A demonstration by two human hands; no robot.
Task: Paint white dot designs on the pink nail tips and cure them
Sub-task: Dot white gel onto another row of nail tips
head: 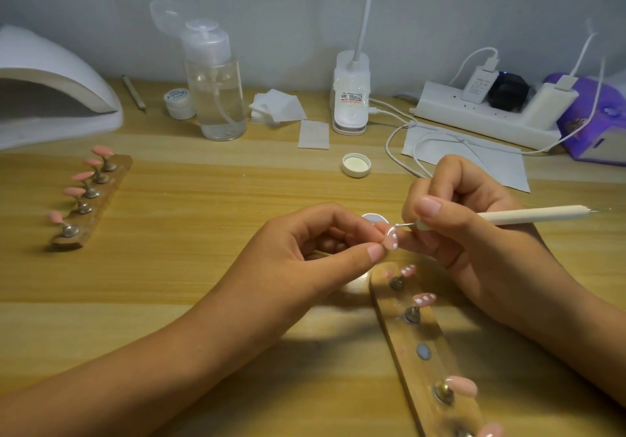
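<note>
My left hand (325,243) pinches a pink nail tip (493,240) that carries a row of white dots. My right hand (464,219) grips a white dotting pen (528,215), and its metal point touches the top of that tip. Just below lies a wooden holder (420,362) with two dotted pink tips (424,298) at its far end, an empty slot in the middle and plain pink tips (462,385) nearer me. A second wooden holder (98,196) at the left carries several plain pink tips. The white curing lamp (50,84) sits at the far left.
A clear pump bottle (216,87), a small white jar (179,99), wipes (277,106), a white cap (356,165), a desk lamp base (350,97), a power strip (487,113) with cables and a purple box (599,121) line the back of the wooden table (203,267).
</note>
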